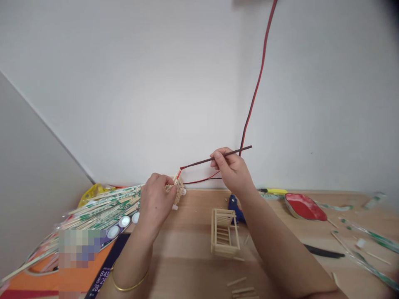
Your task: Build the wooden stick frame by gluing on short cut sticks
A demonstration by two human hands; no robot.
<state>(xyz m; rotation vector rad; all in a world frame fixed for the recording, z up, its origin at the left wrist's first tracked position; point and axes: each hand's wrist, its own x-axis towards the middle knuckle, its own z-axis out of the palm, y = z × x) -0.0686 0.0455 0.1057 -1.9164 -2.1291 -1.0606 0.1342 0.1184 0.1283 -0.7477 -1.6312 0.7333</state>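
Note:
My left hand (pixel 157 198) is closed around a small frame of glued wooden sticks (pixel 178 189), held up above the table near the wall. My right hand (pixel 232 169) pinches a thin dark brush (pixel 215 158) by its shaft, and the brush's red tip touches the top of the small frame. A second, larger stick frame shaped like an open box (pixel 223 232) stands on the wooden table (pixel 193 257) between my forearms.
A pile of wrapped chopsticks (pixel 102 207) lies at the left. A blue glue gun (pixel 235 207), a red dish (pixel 304 206), a yellow-handled tool (pixel 274 191), a black knife (pixel 324 251), torn wrappers (pixel 368 236) and cut stick pieces (pixel 241 288) lie around. A red-black cable (pixel 257 83) runs down the wall.

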